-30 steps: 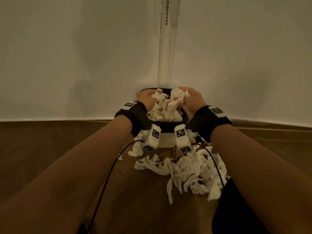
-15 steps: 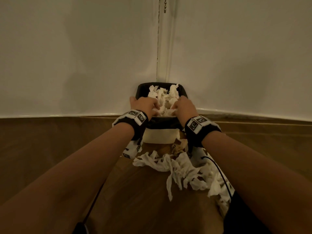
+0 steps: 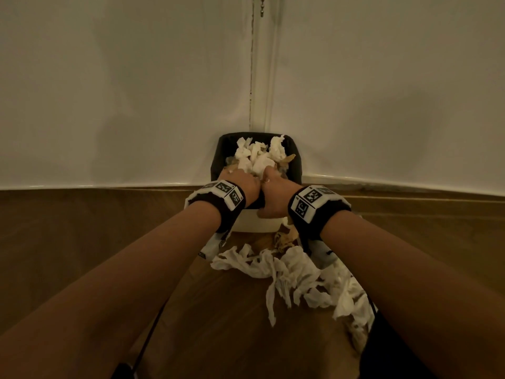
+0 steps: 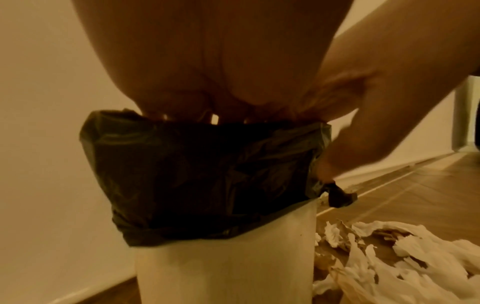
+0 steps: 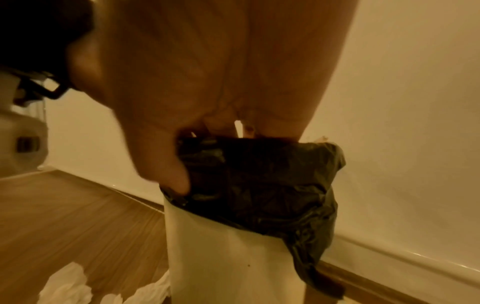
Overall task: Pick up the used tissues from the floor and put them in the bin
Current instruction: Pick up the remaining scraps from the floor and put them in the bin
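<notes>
A white bin (image 3: 255, 224) with a black liner (image 4: 207, 174) stands in the wall corner, heaped with crumpled white tissues (image 3: 257, 157). My left hand (image 3: 240, 183) and right hand (image 3: 273, 192) lie side by side over its near rim and press down on the heap. Both wrist views show the fingers running straight down inside the liner, their tips hidden. The right thumb (image 5: 166, 164) rests outside on the liner. More tissues (image 3: 295, 272) lie strewn on the wooden floor in front of the bin, and they also show in the left wrist view (image 4: 402, 267).
White walls close the bin in behind and on both sides, with a skirting board (image 3: 396, 184) along the floor. Brown paper scraps (image 3: 285, 236) lie at the bin's foot. A black cable (image 3: 153, 324) trails from my left wrist. Dark clothing (image 3: 388, 351) shows at lower right.
A second ago both hands held a bunch of tissues above the bin. They have since dropped to the near rim and the bunch now lies in the bin under them.
</notes>
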{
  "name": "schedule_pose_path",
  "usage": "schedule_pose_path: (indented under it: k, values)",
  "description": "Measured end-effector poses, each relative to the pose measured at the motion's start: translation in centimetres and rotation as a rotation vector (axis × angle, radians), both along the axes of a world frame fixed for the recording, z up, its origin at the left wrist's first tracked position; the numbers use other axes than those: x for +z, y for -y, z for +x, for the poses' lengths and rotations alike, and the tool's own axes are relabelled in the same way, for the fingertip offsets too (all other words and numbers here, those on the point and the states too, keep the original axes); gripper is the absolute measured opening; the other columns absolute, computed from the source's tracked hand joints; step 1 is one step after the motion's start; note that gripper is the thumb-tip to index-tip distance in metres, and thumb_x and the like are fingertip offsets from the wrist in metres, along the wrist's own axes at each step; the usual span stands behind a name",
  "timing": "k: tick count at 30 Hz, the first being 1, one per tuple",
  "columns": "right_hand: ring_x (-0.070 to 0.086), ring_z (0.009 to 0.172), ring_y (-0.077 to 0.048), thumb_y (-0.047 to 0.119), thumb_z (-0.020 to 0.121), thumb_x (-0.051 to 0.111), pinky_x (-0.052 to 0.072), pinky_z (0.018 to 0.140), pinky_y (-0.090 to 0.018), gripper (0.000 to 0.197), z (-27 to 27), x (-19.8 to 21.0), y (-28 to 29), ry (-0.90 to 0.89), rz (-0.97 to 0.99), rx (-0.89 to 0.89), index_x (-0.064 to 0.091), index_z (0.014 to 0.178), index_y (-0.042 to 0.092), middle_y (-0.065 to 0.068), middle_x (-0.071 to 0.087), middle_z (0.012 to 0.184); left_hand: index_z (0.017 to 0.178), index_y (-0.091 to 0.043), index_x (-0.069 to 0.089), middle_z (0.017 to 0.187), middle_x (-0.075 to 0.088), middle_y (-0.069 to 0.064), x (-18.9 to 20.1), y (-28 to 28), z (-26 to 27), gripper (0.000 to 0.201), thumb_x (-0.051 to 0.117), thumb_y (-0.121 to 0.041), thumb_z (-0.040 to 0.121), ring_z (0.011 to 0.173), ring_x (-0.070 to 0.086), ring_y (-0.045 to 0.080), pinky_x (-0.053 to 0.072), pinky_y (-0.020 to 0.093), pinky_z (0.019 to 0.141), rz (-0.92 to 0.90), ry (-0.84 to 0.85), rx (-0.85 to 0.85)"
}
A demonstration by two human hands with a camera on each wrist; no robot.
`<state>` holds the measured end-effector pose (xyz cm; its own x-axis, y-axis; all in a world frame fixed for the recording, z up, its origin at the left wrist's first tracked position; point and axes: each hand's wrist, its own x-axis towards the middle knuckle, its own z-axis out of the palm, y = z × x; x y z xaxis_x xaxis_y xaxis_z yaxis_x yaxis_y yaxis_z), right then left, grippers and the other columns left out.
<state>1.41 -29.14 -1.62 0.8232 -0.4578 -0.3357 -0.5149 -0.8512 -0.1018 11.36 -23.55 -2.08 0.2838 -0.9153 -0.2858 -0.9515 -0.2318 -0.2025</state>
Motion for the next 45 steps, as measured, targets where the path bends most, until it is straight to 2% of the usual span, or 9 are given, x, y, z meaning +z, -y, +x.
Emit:
schedule_pose_path:
  k: [5,12,19,22,26,35,39,42,45]
  values:
    - [0.055,0.108,-0.028,0.014,0.089,0.059,0.046,0.091,-0.032,0.035,0.5,-0.2,0.6,-0.037,-0.104,0.034,0.054,0.122,0.004,-0.013,0.047,0.126,0.139,-0.014,0.036,0.14,0.044,0.012,0.0,0.6,0.1,0.041,0.028,-0.028,0.102,0.127,0.042,0.031,0.032,0.046,0.106,0.068,-0.028,0.032]
    - [0.06,0.102,-0.024,0.027,0.093,0.051,0.044,0.074,-0.03,0.027,0.8,-0.8,0.2,-0.065,-0.121,-0.061,0.057,0.116,0.014,-0.006,0.062,0.114,0.149,-0.02,0.017,0.154,0.022,0.011,-0.9,0.3,0.7,0.054,0.005,-0.039,0.1,0.142,0.02,0.029,0.003,0.049,0.113,0.065,-0.222,0.238]
    - [0.057,0.109,-0.029,0.025,0.089,0.052,0.046,0.088,-0.036,0.035,1.7,0.2,0.0,-0.12,-0.011,-0.144,0.057,0.12,0.01,-0.012,0.059,0.12,0.117,-0.024,0.051,0.123,0.057,0.002,-0.7,-0.5,1.1,0.042,0.015,-0.034,0.099,0.116,0.048,0.023,0.012,0.057,0.106,0.039,-0.244,0.124]
    - [0.056,0.091,-0.024,0.02,0.09,0.048,0.048,0.074,-0.028,0.028,1.5,2.1,0.3,-0.095,0.062,-0.096,0.059,0.112,0.007,-0.014,0.059,0.112,0.089,-0.023,0.058,0.085,0.057,-0.003,-0.5,-1.1,1.7,0.037,0.023,-0.033,0.097,0.088,0.053,0.018,0.021,0.046,0.097,-0.156,-0.225,0.155]
    - [0.05,0.12,-0.027,0.017,0.093,0.045,0.042,0.103,-0.035,0.039,1.4,3.7,0.6,-0.035,0.006,-0.132,0.053,0.13,0.007,-0.013,0.053,0.132,0.092,-0.024,0.061,0.083,0.062,-0.006,0.0,-2.1,2.6,0.034,0.028,-0.031,0.096,0.085,0.059,0.02,0.023,0.038,0.089,-0.448,-0.23,0.166]
    - [0.055,0.071,-0.02,0.029,0.096,0.041,0.045,0.067,-0.032,0.032,2.8,4.7,-2.5,0.555,0.003,-0.186,0.057,0.079,0.008,-0.004,0.057,0.072,0.097,-0.016,0.054,0.073,0.056,0.0,0.4,-5.5,7.1,0.025,0.032,-0.027,0.098,0.07,0.056,0.027,0.039,0.035,0.074,-0.929,-0.35,0.435]
    - [0.058,0.066,-0.021,0.022,0.096,0.045,0.047,0.064,-0.03,0.035,5.3,3.9,-5.5,0.632,0.403,-0.154,0.066,0.089,-0.005,-0.014,0.063,0.076,0.106,-0.014,0.049,0.092,0.06,0.011,-3.2,-8.3,9.0,0.015,0.039,-0.017,0.095,0.077,0.054,0.027,0.04,0.033,0.064,-0.821,-0.456,0.611]
    - [0.057,0.054,-0.017,0.014,0.096,0.044,0.05,0.05,-0.023,0.027,7.2,2.8,-7.6,0.547,0.649,-0.15,0.064,0.088,-0.002,-0.008,0.061,0.068,0.12,-0.013,0.047,0.12,0.054,0.015,-6.8,-10.1,9.7,0.027,0.04,-0.02,0.095,0.104,0.054,0.032,0.044,0.039,0.083,-0.524,-0.513,0.696]
    - [0.067,0.073,-0.027,0.013,0.096,0.043,0.059,0.072,-0.036,0.027,9.6,0.1,-9.0,0.329,0.623,-0.081,0.065,0.1,-0.001,-0.013,0.067,0.085,0.136,-0.017,0.038,0.138,0.041,0.011,-10.9,-11.6,10.0,0.042,0.039,-0.025,0.095,0.122,0.041,0.033,0.038,0.043,0.1,-0.144,-0.458,0.637]
